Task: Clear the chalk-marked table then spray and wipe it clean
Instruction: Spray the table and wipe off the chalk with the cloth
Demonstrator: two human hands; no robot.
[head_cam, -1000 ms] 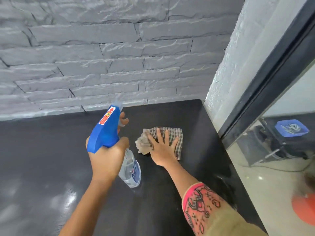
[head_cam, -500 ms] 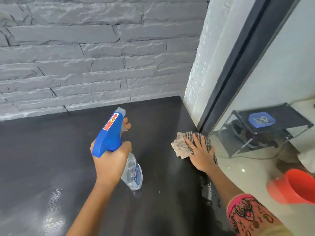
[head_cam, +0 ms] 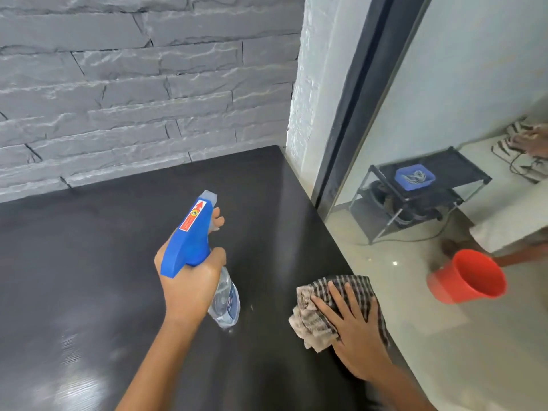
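Observation:
The dark table [head_cam: 89,262] fills the lower left of the head view, with a wet sheen near its front. My left hand [head_cam: 189,286] grips a spray bottle [head_cam: 192,235] with a blue trigger head and a clear body, held above the table's middle, nozzle pointing away towards the wall. My right hand [head_cam: 353,330] lies flat, fingers spread, pressing a checked cloth [head_cam: 326,307] onto the table at its right edge. No chalk marks show on the visible surface.
A grey stone wall [head_cam: 133,84] runs behind the table, and a white pillar with a dark frame [head_cam: 355,99] stands at the right corner. Beyond the right edge on the floor are a red cup [head_cam: 468,277] and a black rack with a blue tray [head_cam: 415,176].
My right hand has slid the cloth from the table's middle to the right edge, then back towards me along that edge. The spray bottle stays held in my left hand.

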